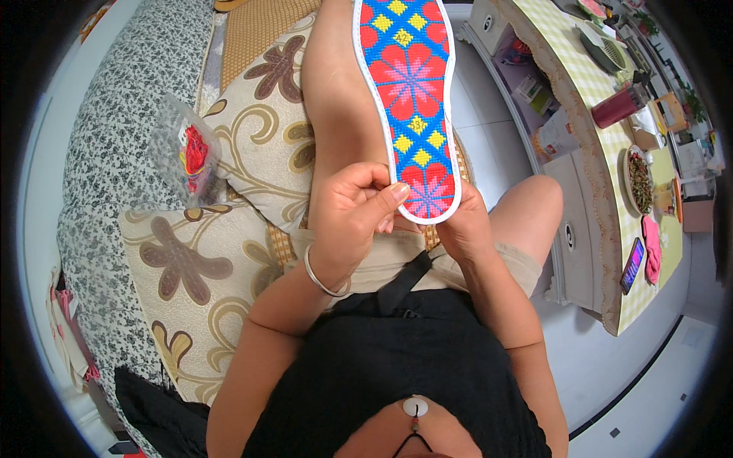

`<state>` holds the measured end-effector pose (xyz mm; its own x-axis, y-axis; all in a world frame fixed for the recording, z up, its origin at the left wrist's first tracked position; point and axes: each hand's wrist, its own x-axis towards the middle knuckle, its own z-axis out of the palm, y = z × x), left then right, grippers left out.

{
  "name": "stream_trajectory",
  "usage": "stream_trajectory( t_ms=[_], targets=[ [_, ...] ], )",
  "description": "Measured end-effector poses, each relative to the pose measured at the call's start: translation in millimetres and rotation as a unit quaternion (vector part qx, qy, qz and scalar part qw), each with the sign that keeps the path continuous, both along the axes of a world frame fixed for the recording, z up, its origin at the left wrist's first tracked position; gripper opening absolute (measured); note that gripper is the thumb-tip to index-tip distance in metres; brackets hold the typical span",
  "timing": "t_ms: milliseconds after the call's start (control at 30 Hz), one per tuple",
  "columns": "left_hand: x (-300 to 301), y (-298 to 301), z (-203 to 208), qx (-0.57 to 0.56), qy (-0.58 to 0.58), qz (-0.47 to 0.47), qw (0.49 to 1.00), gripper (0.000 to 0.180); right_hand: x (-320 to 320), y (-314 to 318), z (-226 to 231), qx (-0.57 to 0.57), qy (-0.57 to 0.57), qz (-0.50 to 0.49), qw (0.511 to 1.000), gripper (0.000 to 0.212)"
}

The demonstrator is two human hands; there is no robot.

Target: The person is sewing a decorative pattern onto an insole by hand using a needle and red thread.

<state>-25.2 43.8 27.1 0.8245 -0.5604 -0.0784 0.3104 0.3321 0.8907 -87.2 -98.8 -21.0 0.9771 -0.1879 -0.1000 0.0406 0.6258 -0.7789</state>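
An embroidered insole (416,91) with red and pink flowers, blue bands, yellow squares and a white rim is held up above my lap, its narrow heel end toward me. My left hand (355,202) pinches the left edge near the heel, thumb on top and fingers curled beneath. Behind the heel's right side is my right hand (466,225), mostly covered by the insole, so its fingers are hidden. Whether a needle or thread is in either hand, I cannot make out.
Left of my legs, a clear plastic bag (187,149) with red thread lies on the patterned sofa cover (183,259). At the right, a table (569,61) with a checked cloth bears a phone (632,266), a pink cloth (651,248), a dark red cup (617,105) and a bowl (638,179).
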Motion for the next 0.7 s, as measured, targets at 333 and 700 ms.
stream_trajectory(
  t_ms=[333,700],
  targets=[
    [3,2,-1,-0.008,-0.028,0.030,0.999,0.003,1,6,7,-0.132,-0.012,-0.127,0.983,0.016],
    [2,-5,-1,0.133,-0.235,0.133,0.954,0.007,-2,-1,50,-0.503,-0.271,-0.224,0.789,0.017]
  ],
)
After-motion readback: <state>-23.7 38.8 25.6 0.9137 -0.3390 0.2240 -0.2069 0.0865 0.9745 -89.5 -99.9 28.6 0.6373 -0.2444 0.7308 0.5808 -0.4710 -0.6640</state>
